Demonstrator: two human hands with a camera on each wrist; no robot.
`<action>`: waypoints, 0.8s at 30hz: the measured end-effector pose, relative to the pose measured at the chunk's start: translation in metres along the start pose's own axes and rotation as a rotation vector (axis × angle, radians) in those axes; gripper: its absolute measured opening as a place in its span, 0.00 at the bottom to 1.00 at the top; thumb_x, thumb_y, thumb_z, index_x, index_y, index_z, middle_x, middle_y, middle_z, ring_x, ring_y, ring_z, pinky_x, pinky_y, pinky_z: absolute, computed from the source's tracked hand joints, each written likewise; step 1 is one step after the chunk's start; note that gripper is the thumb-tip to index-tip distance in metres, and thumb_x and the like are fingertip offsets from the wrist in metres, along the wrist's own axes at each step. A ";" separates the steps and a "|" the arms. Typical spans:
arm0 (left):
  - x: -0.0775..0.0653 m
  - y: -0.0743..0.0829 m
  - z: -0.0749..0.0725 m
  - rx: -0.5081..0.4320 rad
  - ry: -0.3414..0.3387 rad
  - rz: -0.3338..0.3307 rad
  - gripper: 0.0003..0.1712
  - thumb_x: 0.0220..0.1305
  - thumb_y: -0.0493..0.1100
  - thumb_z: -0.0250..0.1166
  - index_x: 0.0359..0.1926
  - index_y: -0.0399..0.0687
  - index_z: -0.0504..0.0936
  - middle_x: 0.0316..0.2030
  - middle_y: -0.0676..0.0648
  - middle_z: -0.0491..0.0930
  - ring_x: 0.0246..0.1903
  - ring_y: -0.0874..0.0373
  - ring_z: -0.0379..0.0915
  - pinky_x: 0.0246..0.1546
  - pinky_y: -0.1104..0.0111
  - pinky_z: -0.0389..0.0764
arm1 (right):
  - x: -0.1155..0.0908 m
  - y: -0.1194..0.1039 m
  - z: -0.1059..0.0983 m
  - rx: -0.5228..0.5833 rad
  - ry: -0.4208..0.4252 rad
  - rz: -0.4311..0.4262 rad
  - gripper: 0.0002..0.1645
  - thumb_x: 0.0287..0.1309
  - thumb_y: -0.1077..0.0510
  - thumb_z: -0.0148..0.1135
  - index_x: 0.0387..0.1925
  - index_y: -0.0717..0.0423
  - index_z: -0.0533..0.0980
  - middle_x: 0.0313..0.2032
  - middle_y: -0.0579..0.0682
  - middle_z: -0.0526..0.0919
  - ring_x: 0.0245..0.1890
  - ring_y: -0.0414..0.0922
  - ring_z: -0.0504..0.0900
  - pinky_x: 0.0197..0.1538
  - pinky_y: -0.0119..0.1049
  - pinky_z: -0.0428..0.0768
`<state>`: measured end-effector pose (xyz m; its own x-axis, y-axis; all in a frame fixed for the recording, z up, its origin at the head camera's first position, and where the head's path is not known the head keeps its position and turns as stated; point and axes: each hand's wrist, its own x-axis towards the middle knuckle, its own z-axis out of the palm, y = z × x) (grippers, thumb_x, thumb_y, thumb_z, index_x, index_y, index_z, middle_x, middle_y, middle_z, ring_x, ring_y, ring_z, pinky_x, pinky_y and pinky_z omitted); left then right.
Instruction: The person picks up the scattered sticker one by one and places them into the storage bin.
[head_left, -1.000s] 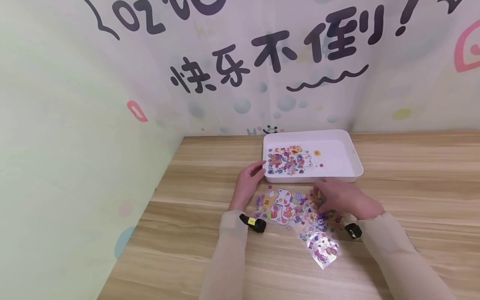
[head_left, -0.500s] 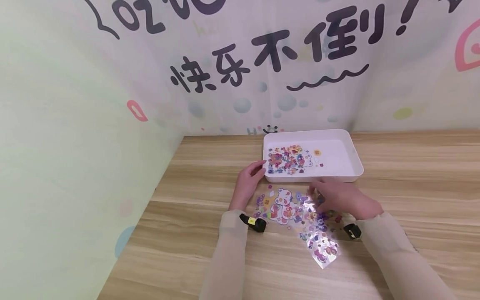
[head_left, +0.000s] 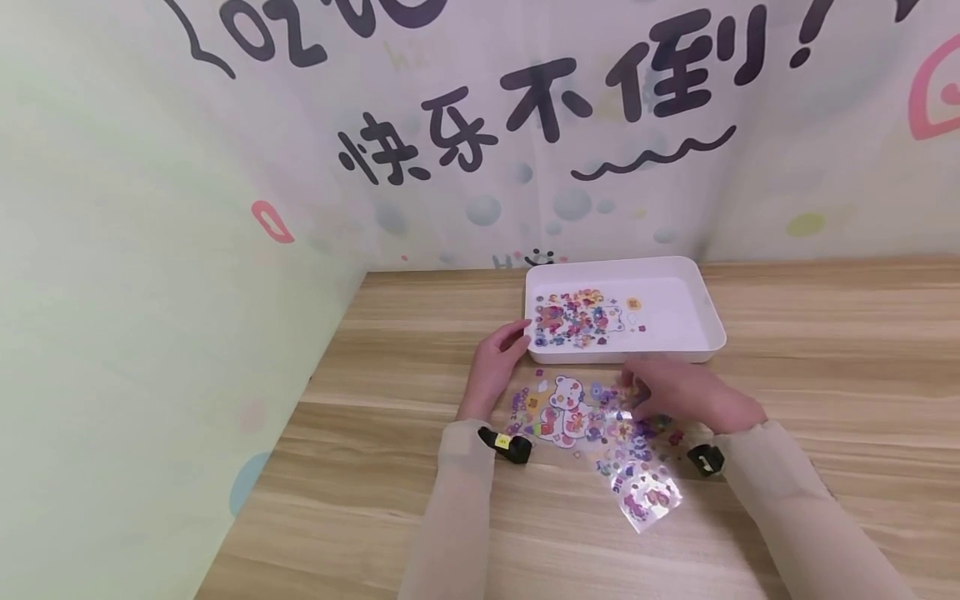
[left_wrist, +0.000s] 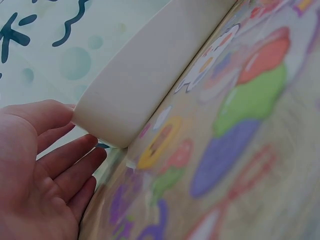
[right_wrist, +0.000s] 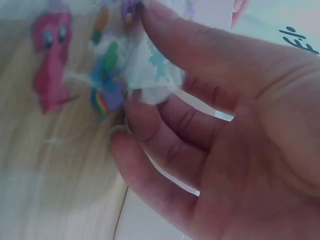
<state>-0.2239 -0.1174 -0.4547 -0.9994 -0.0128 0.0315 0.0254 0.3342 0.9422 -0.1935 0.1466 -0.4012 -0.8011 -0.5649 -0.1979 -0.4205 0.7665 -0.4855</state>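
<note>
My left hand rests at the left front corner of a white tray, fingers loosely extended. In the left wrist view, fingertips touch the tray's outer corner. My right hand is just in front of the tray, its thumb and fingers pinching a clear sticker sheet with pony figures. That sheet's shiny lower end hangs toward the near side, overlapping other sheets in the head view. On the table between the hands lies a clear sheet with a white bear.
Several printed sticker sheets lie in the left half of the tray. The wooden table meets a lettered wall covering behind the tray, with a pale side wall at the left.
My right hand's fingers have shifted slightly left on the sheets, whose lower end has turned and risen a little. The left hand stays at the tray corner.
</note>
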 end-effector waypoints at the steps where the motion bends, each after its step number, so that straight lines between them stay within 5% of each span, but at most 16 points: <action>1: 0.000 0.000 0.000 0.000 0.000 0.001 0.17 0.61 0.54 0.55 0.51 0.71 0.73 0.52 0.63 0.71 0.52 0.68 0.65 0.52 0.69 0.68 | 0.000 0.001 0.000 0.019 -0.004 -0.003 0.22 0.39 0.55 0.70 0.39 0.53 0.73 0.30 0.45 0.73 0.29 0.41 0.72 0.33 0.35 0.74; 11: -0.003 0.008 -0.001 -0.006 -0.002 -0.007 0.16 0.61 0.53 0.55 0.51 0.70 0.73 0.52 0.63 0.71 0.52 0.68 0.65 0.52 0.71 0.69 | -0.001 0.005 -0.002 -0.009 0.036 -0.030 0.23 0.45 0.62 0.65 0.47 0.53 0.74 0.46 0.54 0.76 0.46 0.54 0.73 0.47 0.51 0.72; 17: -0.001 0.008 -0.002 -0.014 -0.015 -0.025 0.18 0.62 0.49 0.56 0.54 0.63 0.73 0.53 0.59 0.71 0.52 0.65 0.66 0.52 0.70 0.69 | -0.001 0.006 -0.008 -0.015 0.043 -0.002 0.17 0.51 0.65 0.59 0.45 0.54 0.75 0.38 0.51 0.78 0.37 0.48 0.75 0.40 0.45 0.75; 24: 0.000 0.002 0.000 -0.018 -0.007 -0.012 0.17 0.60 0.53 0.56 0.52 0.70 0.73 0.52 0.63 0.71 0.52 0.68 0.65 0.52 0.72 0.68 | -0.001 0.009 -0.012 -0.033 0.049 -0.016 0.09 0.55 0.60 0.58 0.38 0.55 0.79 0.32 0.46 0.80 0.32 0.43 0.76 0.37 0.41 0.76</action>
<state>-0.2240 -0.1172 -0.4530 -0.9998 -0.0105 0.0177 0.0134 0.3166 0.9485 -0.2023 0.1579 -0.3951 -0.8140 -0.5618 -0.1479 -0.4465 0.7678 -0.4594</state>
